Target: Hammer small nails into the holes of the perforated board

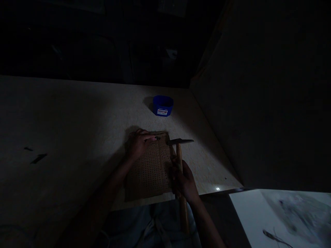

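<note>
In dim light a piece of brown cardboard [151,168], covered with rows of small dark holes or dots, lies on the table before me. My left hand [141,141] rests at its far left edge, thumb and fingers pinched around a small dark piece [157,138] too dim to name. Around the wooden handle of a hammer [179,151] my right hand [184,179] is closed. The hammer's metal head is raised near the cardboard's far right corner, a little apart from my left fingertips.
A blue plastic container [162,106] with a white label stands beyond the cardboard. Two dark strips [38,158] lie far left on the table [85,124]. A dark wall panel [258,103] rises at right. Below it, a white surface [248,213] holds clear plastic.
</note>
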A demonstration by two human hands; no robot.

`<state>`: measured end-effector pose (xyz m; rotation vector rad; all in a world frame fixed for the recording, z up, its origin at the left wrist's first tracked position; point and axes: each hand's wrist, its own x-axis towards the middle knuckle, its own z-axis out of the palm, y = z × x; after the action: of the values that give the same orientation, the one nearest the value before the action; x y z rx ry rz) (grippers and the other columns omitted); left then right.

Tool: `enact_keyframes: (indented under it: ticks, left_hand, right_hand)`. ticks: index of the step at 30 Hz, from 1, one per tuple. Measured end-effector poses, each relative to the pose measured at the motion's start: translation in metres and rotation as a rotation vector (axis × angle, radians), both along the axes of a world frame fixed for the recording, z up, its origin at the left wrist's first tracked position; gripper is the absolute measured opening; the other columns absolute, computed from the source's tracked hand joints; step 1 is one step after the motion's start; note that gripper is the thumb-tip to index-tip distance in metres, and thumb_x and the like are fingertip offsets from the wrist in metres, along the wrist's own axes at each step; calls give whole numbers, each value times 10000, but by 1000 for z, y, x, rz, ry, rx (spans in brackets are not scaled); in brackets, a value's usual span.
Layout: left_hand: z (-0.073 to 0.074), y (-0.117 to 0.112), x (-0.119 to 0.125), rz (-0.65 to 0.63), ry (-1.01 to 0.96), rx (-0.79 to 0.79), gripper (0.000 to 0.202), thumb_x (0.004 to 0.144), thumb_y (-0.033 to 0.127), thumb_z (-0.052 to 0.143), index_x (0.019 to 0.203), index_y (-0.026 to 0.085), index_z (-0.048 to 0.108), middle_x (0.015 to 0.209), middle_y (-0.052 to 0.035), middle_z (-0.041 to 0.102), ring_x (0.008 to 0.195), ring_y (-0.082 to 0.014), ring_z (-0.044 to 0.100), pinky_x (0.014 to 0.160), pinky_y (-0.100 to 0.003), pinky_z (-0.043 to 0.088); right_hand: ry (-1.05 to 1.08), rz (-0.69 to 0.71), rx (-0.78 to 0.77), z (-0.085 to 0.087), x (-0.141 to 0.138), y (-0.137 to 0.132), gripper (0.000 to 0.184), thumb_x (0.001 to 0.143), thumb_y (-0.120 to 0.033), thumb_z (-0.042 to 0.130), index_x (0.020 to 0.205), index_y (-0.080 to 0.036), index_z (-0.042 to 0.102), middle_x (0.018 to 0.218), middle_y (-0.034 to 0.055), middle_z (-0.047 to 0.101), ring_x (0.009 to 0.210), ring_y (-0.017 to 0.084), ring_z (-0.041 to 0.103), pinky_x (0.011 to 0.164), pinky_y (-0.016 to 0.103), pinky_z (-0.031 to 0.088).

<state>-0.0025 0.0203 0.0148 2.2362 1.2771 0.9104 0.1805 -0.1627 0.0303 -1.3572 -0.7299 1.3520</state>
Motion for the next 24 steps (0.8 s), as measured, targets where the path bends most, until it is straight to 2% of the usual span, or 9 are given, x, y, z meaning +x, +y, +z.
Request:
enact_keyframes:
  ticks: [6,14,18,24]
  left_hand:
    - [4,-3,2,19,50,-4,123,913,312,684,930,309,806,936,-24,756,991,-235,633,963,-428,431]
    - [0,-4,2,1,46,54,139,921,321,677,942,285,809,941,-39,757,990,-236,626,929,-422,459]
    - [0,-4,2,-17,46,95,144,931,322,669,964,286,805,950,-36,766,983,-233,629,915,-426,464]
    - [3,-7,3,-1,68,118,109,914,324,697,951,297,795,971,-23,780,1014,-240,640,915,-436,453]
  right_hand:
    - [14,-15,-6,3,-2,1,503,853,-541,661,1197,-214,494,646,-101,514,304,51,395,255,171,321]
    - [-50,22,8,5,4,2,493,881,-555,634,1206,-205,511,646,-95,522,302,48,392,264,165,314]
    - [-127,107,14,26,13,10,471,907,-565,585,1190,-189,557,662,-71,549,297,44,379,262,166,276]
    - [-313,312,-3,64,23,35,406,965,-528,508,1181,-195,593,738,-21,634,332,62,418,296,186,314]
